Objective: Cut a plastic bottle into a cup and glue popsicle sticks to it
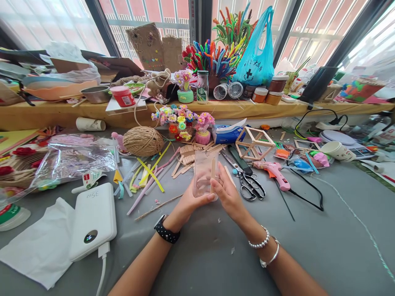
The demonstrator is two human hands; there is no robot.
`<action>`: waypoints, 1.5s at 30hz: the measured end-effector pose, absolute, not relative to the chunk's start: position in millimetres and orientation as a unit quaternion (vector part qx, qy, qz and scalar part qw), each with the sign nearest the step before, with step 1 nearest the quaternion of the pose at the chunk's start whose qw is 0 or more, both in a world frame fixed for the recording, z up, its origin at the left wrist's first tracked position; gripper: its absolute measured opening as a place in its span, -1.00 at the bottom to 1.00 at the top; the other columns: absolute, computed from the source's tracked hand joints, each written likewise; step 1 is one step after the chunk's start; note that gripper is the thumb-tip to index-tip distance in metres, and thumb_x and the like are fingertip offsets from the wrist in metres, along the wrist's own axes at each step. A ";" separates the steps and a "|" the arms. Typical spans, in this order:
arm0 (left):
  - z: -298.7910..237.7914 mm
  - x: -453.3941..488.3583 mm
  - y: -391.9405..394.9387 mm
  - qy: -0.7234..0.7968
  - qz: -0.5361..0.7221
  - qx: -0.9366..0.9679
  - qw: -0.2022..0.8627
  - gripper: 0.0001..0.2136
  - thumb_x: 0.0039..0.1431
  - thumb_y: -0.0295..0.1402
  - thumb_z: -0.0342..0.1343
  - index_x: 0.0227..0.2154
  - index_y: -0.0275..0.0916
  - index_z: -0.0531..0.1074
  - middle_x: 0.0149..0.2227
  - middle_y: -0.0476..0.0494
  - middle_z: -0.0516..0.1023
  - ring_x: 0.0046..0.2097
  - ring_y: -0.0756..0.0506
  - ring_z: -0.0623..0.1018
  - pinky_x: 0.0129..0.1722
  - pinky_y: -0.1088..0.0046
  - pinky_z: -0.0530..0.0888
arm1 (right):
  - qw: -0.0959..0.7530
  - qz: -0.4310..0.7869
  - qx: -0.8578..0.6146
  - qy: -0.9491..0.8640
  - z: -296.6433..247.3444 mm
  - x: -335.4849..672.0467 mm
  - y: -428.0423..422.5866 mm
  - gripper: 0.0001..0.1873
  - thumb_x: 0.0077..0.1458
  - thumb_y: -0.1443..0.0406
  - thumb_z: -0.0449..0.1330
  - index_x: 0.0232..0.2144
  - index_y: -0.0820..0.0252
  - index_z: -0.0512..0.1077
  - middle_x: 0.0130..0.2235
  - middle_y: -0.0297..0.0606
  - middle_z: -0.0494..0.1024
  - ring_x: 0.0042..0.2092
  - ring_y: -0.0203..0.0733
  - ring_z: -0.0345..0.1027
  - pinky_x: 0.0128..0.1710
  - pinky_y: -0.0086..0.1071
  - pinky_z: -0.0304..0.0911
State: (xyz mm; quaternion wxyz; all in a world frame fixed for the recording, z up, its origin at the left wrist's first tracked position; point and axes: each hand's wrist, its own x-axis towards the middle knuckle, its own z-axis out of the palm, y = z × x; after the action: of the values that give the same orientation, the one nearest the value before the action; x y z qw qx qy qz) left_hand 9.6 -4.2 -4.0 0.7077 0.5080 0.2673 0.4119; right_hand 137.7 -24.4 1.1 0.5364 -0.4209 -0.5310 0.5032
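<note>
Both my hands meet at the table's middle around a clear plastic cup (203,172), held upright just above the grey tabletop. My left hand (189,199), with a black watch on the wrist, grips the cup's lower left side. My right hand (227,193), with beaded bracelets on the wrist, presses a wooden craft stick (212,174) upright against the cup's right wall. Loose wooden sticks (185,158) lie just behind the cup. Black-handled scissors (248,181) sit just right of my right hand.
A pink glue gun (276,172) with a black cord lies to the right, a wooden stick frame (254,143) behind it. A twine ball (143,141), pipe cleaners (151,172), a white power bank (92,220) and a napkin (40,242) fill the left. Pipe-cleaner flowers (182,119) stand behind.
</note>
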 end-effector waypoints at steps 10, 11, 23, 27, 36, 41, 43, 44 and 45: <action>-3.7 8.5 -4.2 0.268 0.406 0.528 0.696 -0.41 -0.10 -0.36 0.21 0.03 -0.12 0.14 0.00 -0.21 0.36 0.05 -0.23 0.32 -0.04 0.23 0.29 | 0.520 0.488 -0.427 -0.557 0.6 140.1 -22.9 -0.28 0.08 0.07 -0.01 0.20 0.11 -0.21 0.15 -0.19 0.16 0.11 -0.14 0.11 0.06 -0.23 0.08; -3.9 8.3 -4.3 0.268 0.409 0.528 0.694 -0.41 -0.11 -0.36 0.21 0.03 -0.12 0.14 0.00 -0.21 0.35 0.05 -0.23 0.32 -0.04 0.23 0.29 | 0.517 0.488 -0.424 -0.561 0.4 140.5 -22.6 -0.28 0.09 0.07 -0.01 0.20 0.09 -0.21 0.16 -0.20 0.15 0.12 -0.14 0.10 0.07 -0.22 0.08; 1.1 8.2 -4.8 0.269 0.403 0.528 0.698 -0.40 -0.11 -0.36 0.21 0.03 -0.13 0.11 0.04 -0.22 0.30 0.08 -0.24 0.28 -0.01 0.21 0.27 | 0.499 0.445 -0.446 -0.596 -0.8 143.7 -23.0 -0.27 0.07 0.01 -0.03 0.20 0.06 -0.20 0.23 -0.31 -0.05 0.23 -0.13 -0.25 0.18 -0.14 -0.24; -2.0 7.6 -4.3 0.273 0.409 0.532 0.689 -0.37 -0.11 -0.35 0.22 0.05 -0.15 0.09 0.02 -0.23 0.31 0.07 -0.24 0.29 -0.01 0.20 0.27 | 0.499 0.440 -0.444 -0.599 -0.8 143.5 -23.1 -0.28 0.07 0.01 -0.04 0.20 0.04 -0.20 0.23 -0.34 -0.07 0.24 -0.13 -0.30 0.19 -0.14 -0.26; -4.2 6.4 -3.8 0.284 0.415 0.539 0.676 -0.35 -0.14 -0.36 0.23 0.03 -0.15 0.07 0.00 -0.25 0.30 0.00 -0.22 0.35 -0.06 0.20 0.31 | 0.483 0.450 -0.420 -0.623 -1.4 145.5 -22.6 -0.29 0.11 0.04 -0.08 0.20 0.05 -0.31 0.23 -0.31 -0.07 0.23 -0.14 -0.22 0.18 -0.13 -0.21; -3.9 4.7 -2.5 0.279 0.422 0.554 0.661 -0.36 -0.14 -0.40 0.23 0.02 -0.12 0.06 -0.04 -0.22 0.32 -0.09 -0.16 0.42 -0.10 0.20 0.34 | 0.486 0.474 -0.381 -0.628 1.6 147.9 -21.8 -0.30 0.12 0.08 -0.07 0.20 0.05 -0.30 0.20 -0.26 0.04 0.19 -0.15 -0.08 0.14 -0.18 -0.06; -3.2 4.9 -2.4 0.273 0.423 0.562 0.656 -0.37 -0.13 -0.41 0.22 0.02 -0.11 0.06 -0.03 -0.21 0.32 -0.08 -0.17 0.42 -0.09 0.19 0.34 | 0.499 0.487 -0.362 -0.619 3.2 148.6 -20.9 -0.32 0.11 0.07 -0.05 0.20 0.04 -0.24 0.16 -0.23 0.13 0.15 -0.13 0.02 0.10 -0.18 0.01; -2.9 5.2 -2.7 0.270 0.423 0.567 0.653 -0.37 -0.13 -0.42 0.22 0.02 -0.11 0.07 -0.03 -0.22 0.32 -0.06 -0.18 0.41 -0.09 0.19 0.34 | 0.508 0.490 -0.360 -0.610 3.7 148.8 -20.3 -0.32 0.10 0.06 -0.04 0.20 0.04 -0.20 0.14 -0.21 0.16 0.13 -0.12 0.07 0.08 -0.18 0.04; -2.6 5.6 -3.1 0.268 0.422 0.571 0.651 -0.38 -0.14 -0.42 0.23 0.01 -0.12 0.09 -0.02 -0.22 0.31 -0.05 -0.19 0.40 -0.08 0.19 0.33 | 0.517 0.492 -0.364 -0.599 4.1 149.0 -19.7 -0.32 0.09 0.05 -0.03 0.19 0.04 -0.16 0.12 -0.20 0.19 0.11 -0.11 0.11 0.07 -0.17 0.06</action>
State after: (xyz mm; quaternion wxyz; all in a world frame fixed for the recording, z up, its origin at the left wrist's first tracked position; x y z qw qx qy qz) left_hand 5.6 -3.1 -2.6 0.6511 0.5710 0.2678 0.4221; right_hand 149.0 -19.7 4.1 0.5167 -0.3641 -0.5989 0.4917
